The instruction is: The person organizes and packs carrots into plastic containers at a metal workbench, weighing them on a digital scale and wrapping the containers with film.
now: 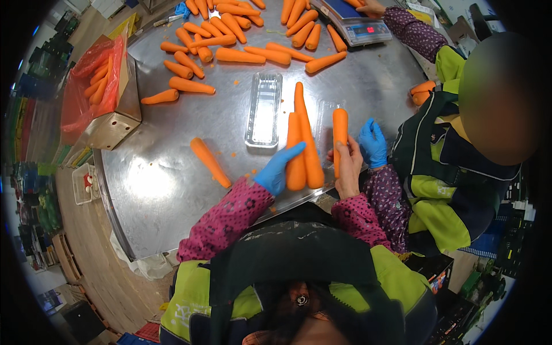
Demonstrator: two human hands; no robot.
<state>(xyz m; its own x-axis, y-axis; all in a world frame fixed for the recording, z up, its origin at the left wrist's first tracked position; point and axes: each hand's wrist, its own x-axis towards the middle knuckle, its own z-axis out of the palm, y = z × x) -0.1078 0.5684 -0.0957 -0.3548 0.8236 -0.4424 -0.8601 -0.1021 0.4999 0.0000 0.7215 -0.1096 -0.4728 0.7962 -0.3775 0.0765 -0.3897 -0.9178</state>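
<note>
My left hand [279, 169], in a blue glove, grips two carrots side by side, a shorter carrot [295, 155] and a long tapering carrot [309, 138]. Bare fingers of my right hand [348, 169] are closed around a third carrot [340, 123], held upright at the right. Just beyond my left hand, an unfilled clear plastic tray [264, 109] lies on the metal table [167, 129]. A loose carrot [209, 161] rests left of my left forearm, with small orange scraps around it.
Many carrots [230, 40] spread across the far table, beside a digital scale [362, 31]. At the left stands a cardboard box [122, 95] lined with red plastic, carrots inside. A co-worker's gloved hand [374, 144] is close to my right hand; another co-worker hand [372, 8] is at the scale.
</note>
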